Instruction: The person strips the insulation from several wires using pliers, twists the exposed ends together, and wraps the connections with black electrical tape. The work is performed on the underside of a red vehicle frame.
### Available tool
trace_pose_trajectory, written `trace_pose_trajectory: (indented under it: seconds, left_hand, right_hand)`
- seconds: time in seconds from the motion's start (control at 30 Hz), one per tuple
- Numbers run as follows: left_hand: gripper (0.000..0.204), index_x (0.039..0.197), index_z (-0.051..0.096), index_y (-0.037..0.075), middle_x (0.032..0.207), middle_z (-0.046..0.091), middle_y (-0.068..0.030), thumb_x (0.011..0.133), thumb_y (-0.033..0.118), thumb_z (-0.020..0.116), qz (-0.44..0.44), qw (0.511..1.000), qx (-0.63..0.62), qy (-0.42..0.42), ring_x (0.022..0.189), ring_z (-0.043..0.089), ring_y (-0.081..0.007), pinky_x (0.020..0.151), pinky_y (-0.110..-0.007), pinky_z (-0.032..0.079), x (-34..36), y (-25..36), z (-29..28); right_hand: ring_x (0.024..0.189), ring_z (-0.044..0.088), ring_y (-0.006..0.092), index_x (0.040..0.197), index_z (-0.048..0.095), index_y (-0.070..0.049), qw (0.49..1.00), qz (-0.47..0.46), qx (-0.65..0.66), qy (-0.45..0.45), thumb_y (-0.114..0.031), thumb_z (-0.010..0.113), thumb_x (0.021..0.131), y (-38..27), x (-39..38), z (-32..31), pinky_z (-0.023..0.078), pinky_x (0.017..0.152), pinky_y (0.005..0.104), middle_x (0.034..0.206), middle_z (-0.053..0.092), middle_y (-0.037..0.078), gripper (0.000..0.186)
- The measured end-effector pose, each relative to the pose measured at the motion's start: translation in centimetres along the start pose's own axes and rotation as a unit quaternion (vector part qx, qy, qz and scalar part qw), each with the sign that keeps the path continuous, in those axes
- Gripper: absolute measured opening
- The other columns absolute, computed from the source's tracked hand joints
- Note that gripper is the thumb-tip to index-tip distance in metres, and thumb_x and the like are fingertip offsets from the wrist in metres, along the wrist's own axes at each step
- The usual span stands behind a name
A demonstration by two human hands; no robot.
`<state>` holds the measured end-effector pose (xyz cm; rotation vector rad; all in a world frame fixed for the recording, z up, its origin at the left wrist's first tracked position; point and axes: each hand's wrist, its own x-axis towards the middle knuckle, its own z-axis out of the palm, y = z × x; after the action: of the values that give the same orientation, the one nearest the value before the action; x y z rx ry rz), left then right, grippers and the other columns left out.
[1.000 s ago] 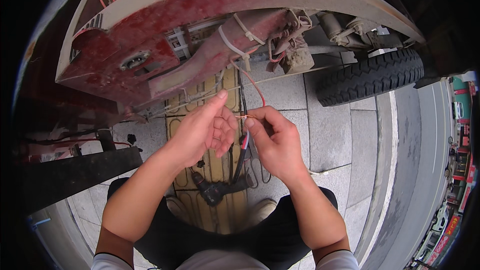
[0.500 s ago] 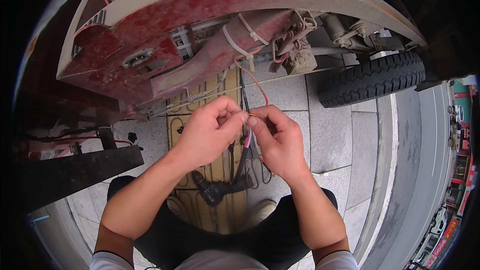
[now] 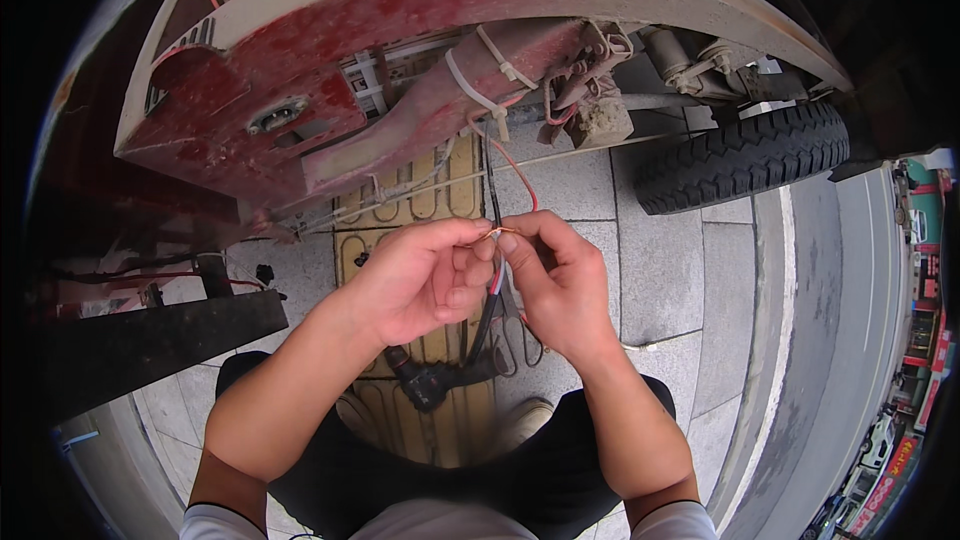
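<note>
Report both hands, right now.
Left hand: fingertips at the bare copper wire, other fingers loosely curled; whether it pinches cannot be told.
Right hand: closed, thumb and forefinger pinching the same wire.

Soft daylight fades toward curved, blackened edges, where detail seems lost.

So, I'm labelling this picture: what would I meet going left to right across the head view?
Flat black bar → bare left hand → thin bare copper wire strands at the fingertips → bare right hand → black treaded rubber tyre.
</note>
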<state>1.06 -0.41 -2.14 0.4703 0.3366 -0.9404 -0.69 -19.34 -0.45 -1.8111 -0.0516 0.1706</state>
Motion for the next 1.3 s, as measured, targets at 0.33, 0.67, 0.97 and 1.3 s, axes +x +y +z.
trace_pose_trajectory:
  seconds: [0.33, 0.67, 0.97, 1.3]
  left_hand:
    - [0.022, 0.091, 0.059, 0.003, 0.073, 0.062, -0.0014, 0.103, 0.021, 0.058, 0.323, 0.807, 0.458, 0.187, 0.059, 0.058, -0.0137, 0.053, -0.026, 0.045, -0.4, -1.3, 1.4]
    - [0.03, 0.089, 0.064, 0.005, 0.073, 0.063, -0.0053, 0.104, 0.029, 0.054, 0.034, 0.999, 0.034, 0.017, 0.059, 0.055, -0.0133, 0.05, -0.028, 0.042, -1.0, 0.1, 1.0]
    - [0.018, 0.09, 0.061, 0.005, 0.077, 0.062, -0.0024, 0.103, 0.017, 0.059, 0.2, 0.95, 0.22, 0.098, 0.064, 0.056, -0.0123, 0.054, -0.027, 0.041, -0.3, -1.6, 0.8]
    - [0.029, 0.104, 0.065, 0.0, 0.085, 0.063, -0.0036, 0.106, 0.026, 0.053, 0.187, 0.952, 0.207, 0.129, 0.066, 0.057, -0.0101, 0.057, -0.025, 0.047, -1.1, -0.8, 1.5]
  right_hand:
    - [0.07, 0.057, 0.0097, 0.103, 0.068, 0.0, 1.0, 0.014, 0.011, -0.005, -0.007, 0.066, 0.097, 0.4, 0.0, 0.2, 0.048, 0.063, 0.0269, 0.078, 0.065, 0.006, 0.01]
    - [0.069, 0.059, 0.0098, 0.103, 0.067, 0.0, 1.0, -0.001, 0.005, 0.004, -0.006, 0.066, 0.097, 0.1, 0.0, 0.4, 0.048, 0.062, 0.0266, 0.079, 0.067, 0.006, 0.009]
    - [0.07, 0.059, 0.0085, 0.103, 0.067, 0.001, 1.0, 0.016, 0.021, -0.01, -0.007, 0.066, 0.097, 0.5, 0.1, 0.3, 0.048, 0.063, 0.0252, 0.08, 0.068, 0.004, 0.009]
    - [0.076, 0.064, 0.009, 0.105, 0.067, 0.001, 0.998, 0.016, 0.06, 0.007, -0.007, 0.069, 0.096, 0.5, 0.2, 0.5, 0.053, 0.069, 0.0258, 0.089, 0.07, 0.005, 0.013]
